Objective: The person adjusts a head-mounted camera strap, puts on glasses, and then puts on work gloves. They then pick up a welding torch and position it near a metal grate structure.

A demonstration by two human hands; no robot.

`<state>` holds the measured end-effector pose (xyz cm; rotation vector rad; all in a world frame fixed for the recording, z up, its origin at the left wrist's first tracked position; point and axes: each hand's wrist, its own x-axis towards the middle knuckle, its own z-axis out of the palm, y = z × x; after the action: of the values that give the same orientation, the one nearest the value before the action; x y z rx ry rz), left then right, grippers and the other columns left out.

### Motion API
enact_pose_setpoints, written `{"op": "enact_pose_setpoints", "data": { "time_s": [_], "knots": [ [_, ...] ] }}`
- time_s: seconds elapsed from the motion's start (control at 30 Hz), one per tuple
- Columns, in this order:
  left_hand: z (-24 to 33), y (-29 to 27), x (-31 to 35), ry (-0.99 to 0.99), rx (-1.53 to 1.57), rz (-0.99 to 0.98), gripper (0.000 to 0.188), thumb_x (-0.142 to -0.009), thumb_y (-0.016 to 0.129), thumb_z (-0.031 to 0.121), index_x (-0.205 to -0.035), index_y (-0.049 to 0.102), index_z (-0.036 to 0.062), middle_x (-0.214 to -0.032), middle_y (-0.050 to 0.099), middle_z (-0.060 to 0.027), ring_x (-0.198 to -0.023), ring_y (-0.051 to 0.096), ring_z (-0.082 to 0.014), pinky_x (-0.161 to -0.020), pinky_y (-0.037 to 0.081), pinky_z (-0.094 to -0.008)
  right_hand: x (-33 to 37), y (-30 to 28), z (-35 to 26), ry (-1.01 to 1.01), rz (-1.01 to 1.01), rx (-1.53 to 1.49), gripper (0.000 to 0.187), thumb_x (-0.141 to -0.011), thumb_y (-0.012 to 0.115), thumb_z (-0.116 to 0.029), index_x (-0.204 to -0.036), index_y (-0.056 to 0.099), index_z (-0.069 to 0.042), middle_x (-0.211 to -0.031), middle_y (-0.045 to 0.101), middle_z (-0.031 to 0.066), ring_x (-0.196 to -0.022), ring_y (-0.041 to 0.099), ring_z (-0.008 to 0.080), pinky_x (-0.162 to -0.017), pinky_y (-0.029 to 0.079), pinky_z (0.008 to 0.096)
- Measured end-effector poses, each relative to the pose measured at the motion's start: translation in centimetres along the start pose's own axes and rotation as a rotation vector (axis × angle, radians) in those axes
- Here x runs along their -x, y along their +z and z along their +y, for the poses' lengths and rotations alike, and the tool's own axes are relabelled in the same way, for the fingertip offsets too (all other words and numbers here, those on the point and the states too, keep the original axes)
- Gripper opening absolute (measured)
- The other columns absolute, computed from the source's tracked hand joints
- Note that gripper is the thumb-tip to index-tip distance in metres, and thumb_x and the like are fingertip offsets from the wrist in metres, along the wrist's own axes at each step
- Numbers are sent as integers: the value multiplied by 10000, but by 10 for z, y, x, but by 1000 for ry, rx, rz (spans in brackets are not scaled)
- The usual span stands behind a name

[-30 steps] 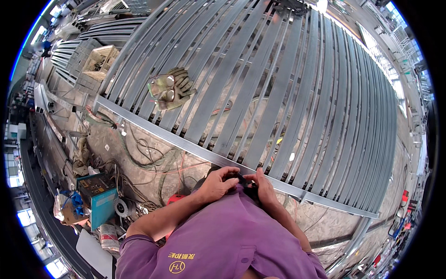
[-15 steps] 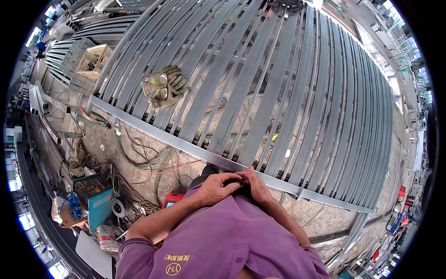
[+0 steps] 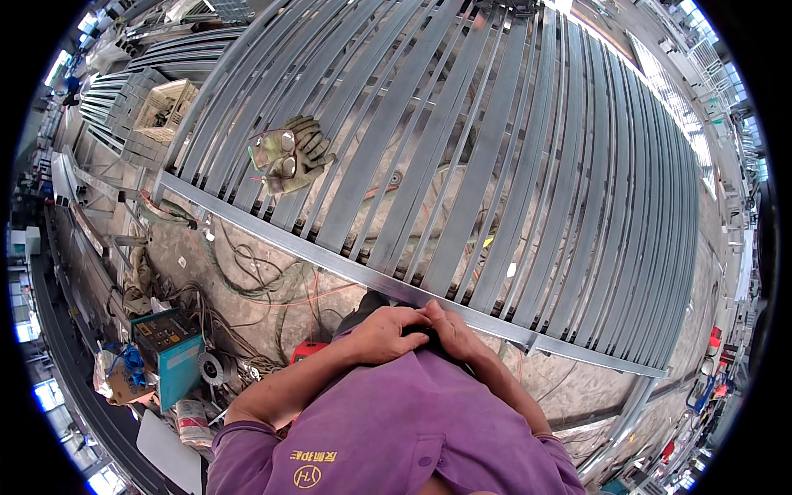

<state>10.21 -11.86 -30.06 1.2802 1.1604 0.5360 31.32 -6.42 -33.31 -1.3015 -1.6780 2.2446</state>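
In front of my waist my left hand (image 3: 388, 332) and my right hand (image 3: 452, 328) meet, fingers curled inward and fingertips touching. Both look closed around something dark at the front of the purple shirt (image 3: 396, 421); the hands cover it, so I cannot make out what it is. Just beyond them runs the near rail of a grey metal rack (image 3: 346, 266) carrying long parallel bars. Work gloves (image 3: 309, 153) lie on the bars toward the left, with a pair of clear glasses (image 3: 285, 157) on top.
Left of me on the concrete floor stand a teal machine box (image 3: 177, 371), a wire spool (image 3: 216, 369) and tangled cables (image 3: 256, 289). A red device (image 3: 307, 351) sits beside my left forearm. Farther back are a cream crate (image 3: 165, 109) and stacked metal profiles (image 3: 186, 51).
My hands have drawn closer together. My right hand has shifted slightly left and down, and the dark thing between them is now mostly covered.
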Motion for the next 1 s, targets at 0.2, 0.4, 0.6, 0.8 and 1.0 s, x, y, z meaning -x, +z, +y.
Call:
{"op": "enact_pose_setpoints", "data": {
  "time_s": [0.2,0.4,0.6,0.8,1.0],
  "knots": [
    [-3,8,-2,-25,31,6,390,-951,707,199,-1295,700,15,-1163,744,-187,-1075,722,-305,-962,547,-385,-5,-2,15,34,82,-7,736,-1144,275,-559,-1338,604,70,-1304,660,190,-1246,604,272,-1091,446,371],
    [-2,12,-4,69,-135,-48,423,-952,703,232,-1325,688,32,-1121,723,-210,-1050,699,-377,-941,541,-430,-4,-3,11,71,77,9,717,-1142,287,-552,-1373,578,61,-1314,643,193,-1247,591,264,-1099,433,363],
    [-7,15,-10,90,-205,-106,380,-943,704,242,-1258,705,29,-1067,710,-214,-1032,680,-412,-923,531,-480,-6,-2,6,138,72,20,738,-1133,300,-581,-1375,571,61,-1248,641,176,-1175,592,250,-1075,430,358],
    [-8,15,-16,80,-204,-163,389,-952,703,241,-1275,694,24,-1067,708,-217,-1044,677,-412,-928,532,-471,-8,0,13,80,144,27,752,-1125,293,-611,-1374,571,41,-1031,610,89,-967,555,180,-917,443,319],
    [-1,19,-15,-6,-7,-95,478,-957,721,252,-1365,653,13,-1213,712,-247,-1139,689,-396,-1014,521,-434,-6,-3,23,95,225,-90,777,-1110,252,-658,-1394,557,-2,-860,575,14,-803,506,121,-747,413,279]
  ]
}}
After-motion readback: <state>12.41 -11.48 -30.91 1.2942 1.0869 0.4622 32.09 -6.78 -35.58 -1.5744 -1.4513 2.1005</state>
